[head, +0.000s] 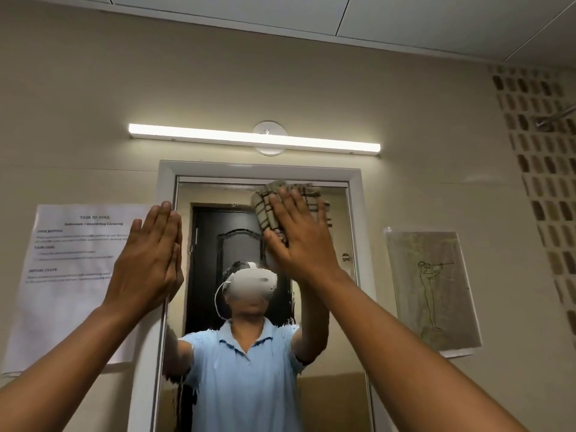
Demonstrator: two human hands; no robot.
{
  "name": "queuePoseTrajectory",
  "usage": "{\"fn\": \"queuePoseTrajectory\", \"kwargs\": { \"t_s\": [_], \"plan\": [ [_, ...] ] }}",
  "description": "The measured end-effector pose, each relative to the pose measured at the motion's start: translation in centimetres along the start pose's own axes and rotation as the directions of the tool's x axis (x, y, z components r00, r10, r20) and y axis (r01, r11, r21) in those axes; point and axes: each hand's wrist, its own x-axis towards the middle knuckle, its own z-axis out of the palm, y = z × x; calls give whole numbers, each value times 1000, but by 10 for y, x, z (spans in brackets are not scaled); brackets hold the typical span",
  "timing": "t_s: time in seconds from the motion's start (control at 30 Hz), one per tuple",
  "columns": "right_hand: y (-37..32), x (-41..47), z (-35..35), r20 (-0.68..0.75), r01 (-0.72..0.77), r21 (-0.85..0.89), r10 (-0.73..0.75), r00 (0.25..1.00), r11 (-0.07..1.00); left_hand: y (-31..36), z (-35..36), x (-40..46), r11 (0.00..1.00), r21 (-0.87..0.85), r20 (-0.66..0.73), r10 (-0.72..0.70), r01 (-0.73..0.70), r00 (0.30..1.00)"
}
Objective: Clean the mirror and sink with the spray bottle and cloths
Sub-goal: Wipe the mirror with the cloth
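Observation:
A tall mirror (pixel 327 353) in a white frame (pixel 355 194) hangs on the beige wall straight ahead. My right hand (pixel 299 235) lies flat with straight fingers and presses a beige checked cloth (pixel 268 207) against the upper part of the glass. My left hand (pixel 152 260) is flat too, fingers straight, resting on the mirror's left frame edge. The glass reflects a person in a light blue shirt and a dark door. Neither the spray bottle nor the sink is in view.
A lit tube lamp (pixel 254 138) runs above the mirror. A printed task sheet (pixel 71 275) is taped to the wall on the left, a drawing of a figure (pixel 433 291) on the right. Patterned tiles (pixel 548 182) cover the far right wall.

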Motion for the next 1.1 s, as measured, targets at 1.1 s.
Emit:
{"fn": "queuePoseTrajectory", "kwargs": {
  "t_s": [1.1],
  "plan": [
    [-144,62,43,42,-47,15,47,998,999,-1,-2,-17,992,-102,38,-66,70,997]
  ]
}}
